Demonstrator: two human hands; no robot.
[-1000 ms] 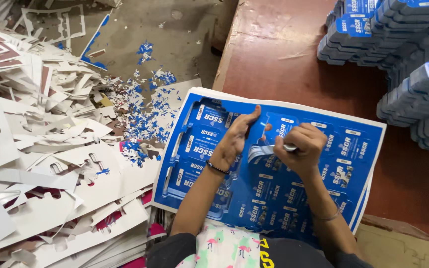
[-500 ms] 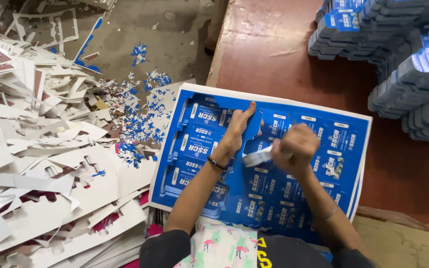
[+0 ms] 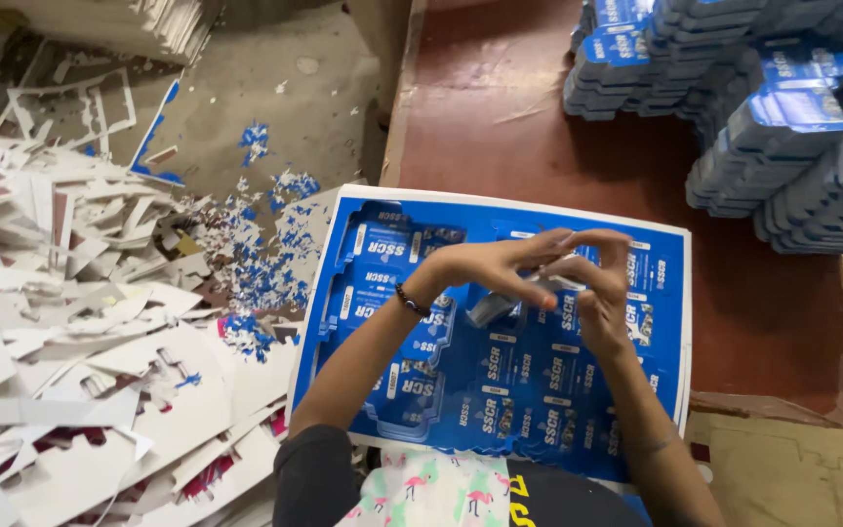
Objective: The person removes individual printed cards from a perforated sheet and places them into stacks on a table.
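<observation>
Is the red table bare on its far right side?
No: stacks of blue punched-out cartons are piled at the far right of the red table, beyond the blue printed sheet.

The small blue-and-white punched-out card piece [image 3: 496, 308] is mostly hidden between the left hand [image 3: 485, 268] and right hand [image 3: 597, 293], its shape unclear.
</observation>
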